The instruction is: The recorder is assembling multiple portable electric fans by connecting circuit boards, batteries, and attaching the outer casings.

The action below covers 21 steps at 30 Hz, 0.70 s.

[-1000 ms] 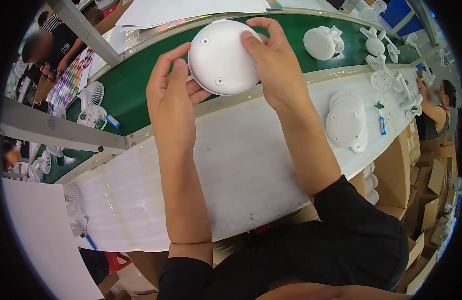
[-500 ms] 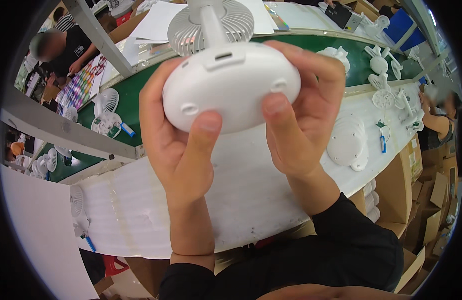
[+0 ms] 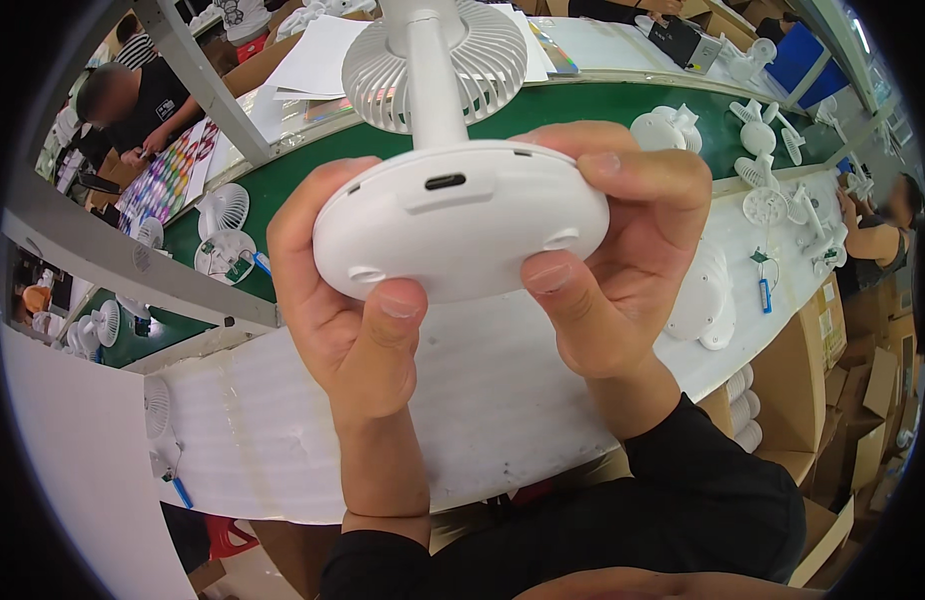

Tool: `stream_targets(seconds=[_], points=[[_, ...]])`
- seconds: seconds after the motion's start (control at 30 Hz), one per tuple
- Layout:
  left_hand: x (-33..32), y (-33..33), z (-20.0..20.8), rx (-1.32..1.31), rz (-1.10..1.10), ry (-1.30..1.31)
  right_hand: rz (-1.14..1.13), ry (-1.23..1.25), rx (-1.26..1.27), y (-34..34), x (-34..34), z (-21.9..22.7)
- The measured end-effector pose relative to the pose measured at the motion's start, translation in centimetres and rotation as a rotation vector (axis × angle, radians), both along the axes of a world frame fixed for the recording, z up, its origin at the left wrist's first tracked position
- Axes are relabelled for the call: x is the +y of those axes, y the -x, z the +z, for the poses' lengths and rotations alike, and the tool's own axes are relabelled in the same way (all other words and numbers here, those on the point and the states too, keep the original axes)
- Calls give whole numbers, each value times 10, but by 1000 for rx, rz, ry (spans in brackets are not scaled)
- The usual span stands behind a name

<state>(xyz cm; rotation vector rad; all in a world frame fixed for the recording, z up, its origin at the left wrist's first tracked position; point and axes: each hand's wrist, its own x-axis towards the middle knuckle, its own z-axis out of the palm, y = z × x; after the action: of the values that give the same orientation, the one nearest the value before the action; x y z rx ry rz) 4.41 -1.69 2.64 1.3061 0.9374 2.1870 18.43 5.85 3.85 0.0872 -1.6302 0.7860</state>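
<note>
Both hands hold a white desk fan (image 3: 463, 225) up in front of me by its rounded base. The base's edge faces me, with a dark charging port and small oval feet on its underside. A stem rises from it to the ribbed round fan head (image 3: 433, 75), which points away. My left hand (image 3: 353, 300) grips the base's left side, thumb pressed on the underside. On the other side my right hand (image 3: 623, 260) does the same, with its index finger bent over the top edge. Parts of the fingers behind the base are hidden.
Below lies a white-covered table (image 3: 503, 400). White round base covers (image 3: 698, 300) sit at right, near a blue battery (image 3: 765, 295). A green conveyor belt (image 3: 313, 180) carries more fans. A grey metal post (image 3: 133, 255) stands left; cardboard boxes (image 3: 783, 400) are at right. Co-workers sit beyond.
The fan has come lower and tilted, so the port and the seam along the base's top edge show more. My hands have moved with it, still gripping. My right index finger has shifted on the edge.
</note>
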Motion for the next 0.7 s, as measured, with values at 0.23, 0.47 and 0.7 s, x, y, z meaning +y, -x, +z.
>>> stream_targets(seconds=[0.23,0.47,0.7], points=[[0,-2,-4,-72,-61,5,-120,-69,-94,-8,-2,13],[4,12,-11,173,-98,32,-167,100,-213,-20,-13,22],[-10,11,-3,431,-50,110,-281,-161,-276,-27,-4,17]])
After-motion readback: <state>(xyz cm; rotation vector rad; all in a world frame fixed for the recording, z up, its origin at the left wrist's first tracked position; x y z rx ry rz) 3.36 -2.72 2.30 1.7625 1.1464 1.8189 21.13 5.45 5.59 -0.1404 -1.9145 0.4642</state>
